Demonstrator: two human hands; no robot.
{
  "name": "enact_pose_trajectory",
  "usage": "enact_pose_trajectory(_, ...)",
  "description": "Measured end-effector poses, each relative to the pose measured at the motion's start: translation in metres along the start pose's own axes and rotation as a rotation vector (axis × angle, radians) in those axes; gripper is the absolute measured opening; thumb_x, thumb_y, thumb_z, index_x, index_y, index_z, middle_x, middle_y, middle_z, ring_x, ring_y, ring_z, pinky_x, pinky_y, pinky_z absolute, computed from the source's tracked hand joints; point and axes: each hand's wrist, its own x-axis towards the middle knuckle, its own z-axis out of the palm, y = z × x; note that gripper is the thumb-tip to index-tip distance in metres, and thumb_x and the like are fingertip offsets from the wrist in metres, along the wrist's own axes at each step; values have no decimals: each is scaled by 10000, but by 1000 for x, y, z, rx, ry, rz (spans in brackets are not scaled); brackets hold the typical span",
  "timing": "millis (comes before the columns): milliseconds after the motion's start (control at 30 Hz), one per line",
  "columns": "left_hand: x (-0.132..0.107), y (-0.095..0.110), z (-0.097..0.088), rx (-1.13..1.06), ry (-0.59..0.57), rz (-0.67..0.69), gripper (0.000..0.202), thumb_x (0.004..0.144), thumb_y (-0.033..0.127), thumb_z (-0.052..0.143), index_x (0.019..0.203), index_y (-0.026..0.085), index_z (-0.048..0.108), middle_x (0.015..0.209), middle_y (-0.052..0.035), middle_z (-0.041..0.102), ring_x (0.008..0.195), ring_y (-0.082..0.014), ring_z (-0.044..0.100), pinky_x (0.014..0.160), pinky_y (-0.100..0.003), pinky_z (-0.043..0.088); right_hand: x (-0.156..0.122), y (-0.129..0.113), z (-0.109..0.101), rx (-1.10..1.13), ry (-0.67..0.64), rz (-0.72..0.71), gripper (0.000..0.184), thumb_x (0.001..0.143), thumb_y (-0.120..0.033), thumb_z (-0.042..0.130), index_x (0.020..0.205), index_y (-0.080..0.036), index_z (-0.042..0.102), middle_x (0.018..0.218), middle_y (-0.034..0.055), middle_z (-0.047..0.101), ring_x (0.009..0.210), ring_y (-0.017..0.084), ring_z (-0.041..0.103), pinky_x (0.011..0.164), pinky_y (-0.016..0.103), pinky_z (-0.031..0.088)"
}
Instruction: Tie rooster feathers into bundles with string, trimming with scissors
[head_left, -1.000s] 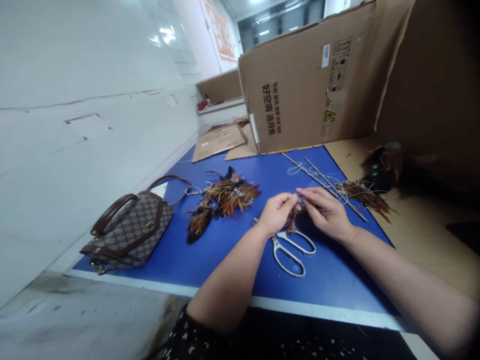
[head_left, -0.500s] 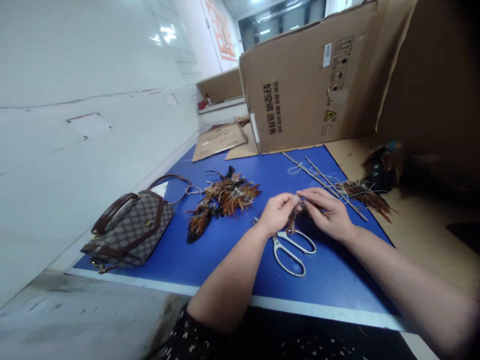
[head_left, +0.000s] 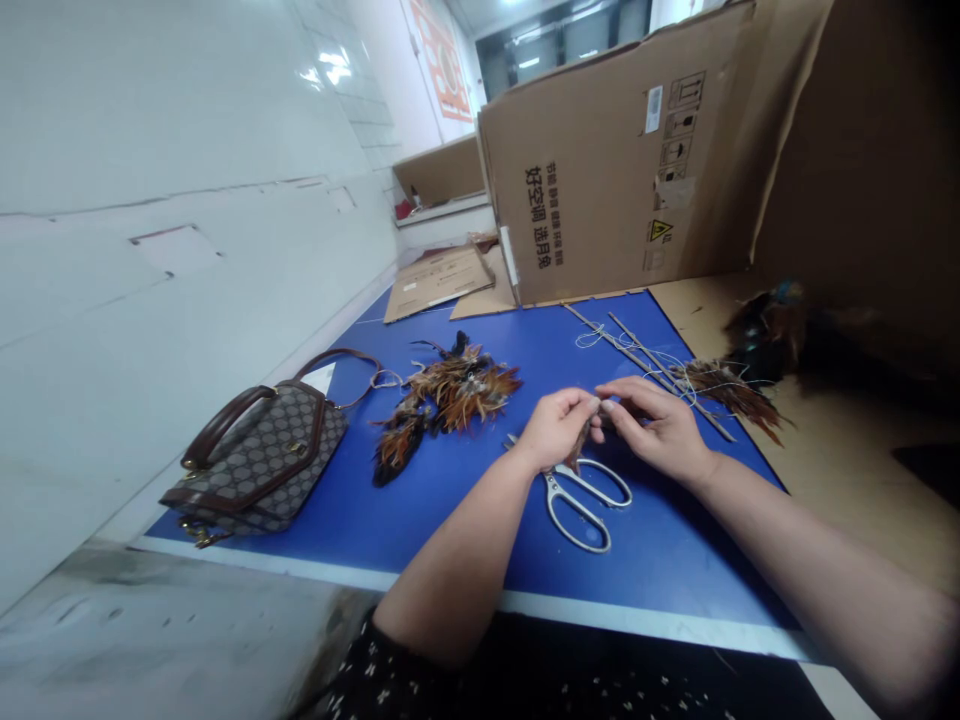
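Observation:
My left hand [head_left: 553, 430] is closed in a pinch on a brown feather bunch [head_left: 576, 455], most of it hidden by the fingers. Fingertips of my right hand [head_left: 658, 425] meet the left ones at its top, closed as well. Whether the right fingers grip the same feathers or another small piece is hard to make out. Beneath both hands, scissors [head_left: 581, 520] with silver handles lie on the blue mat [head_left: 450, 510]. To the left rests a pile of brown and black feathers [head_left: 465, 388].
A patterned handbag [head_left: 274, 460] stands at the left. Thin sticks [head_left: 652, 372] with loose pale string lie beyond my right hand, beside another feather bundle [head_left: 739, 395]. Dark feathers [head_left: 757, 335] sit farther right. A large cardboard box [head_left: 600, 190] walls off the back, near flat cardboard [head_left: 439, 283].
My fingertips have shifted slightly together around the feather bunch, and the pale end between them is now more covered. The scissors, feather pile and bag stay where they were.

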Motion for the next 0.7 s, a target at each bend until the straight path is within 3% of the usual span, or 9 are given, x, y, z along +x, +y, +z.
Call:
enact_pose_trajectory(167,0,-1,0,-140,-34,-47,446,843,566,760,905,152,607,737,24,541,503,-28,385,485,-180,308,2,1,0,1,-1,16,118,1004,-319,640,1012,-237,725,975,86,741,858,221,712,824,388,603)
enact_pose_trajectory(267,1,0,-1,-154,-26,-60,445,838,557,771,903,146,612,754,22,512,525,-25,363,474,-165,259,2,2,0,-24,-1,44,136,1007,-345,632,981,-233,704,932,82,721,821,217,689,775,375,591)
enact_pose_trajectory(467,2,0,-1,-149,-34,-62,422,876,537,740,936,126,671,772,11,496,546,-29,348,481,-161,260,0,5,0,-19,54,202,213,1000,-420,633,937,-220,665,784,51,674,614,169,614,552,298,526)
enact_pose_trajectory(700,-3,5,-1,-71,-2,-77,441,857,521,770,1039,122,722,696,27,478,548,-49,379,503,-175,321,4,1,-1,39,187,364,271,966,-501,664,933,-232,647,591,-4,620,461,166,587,454,287,480)
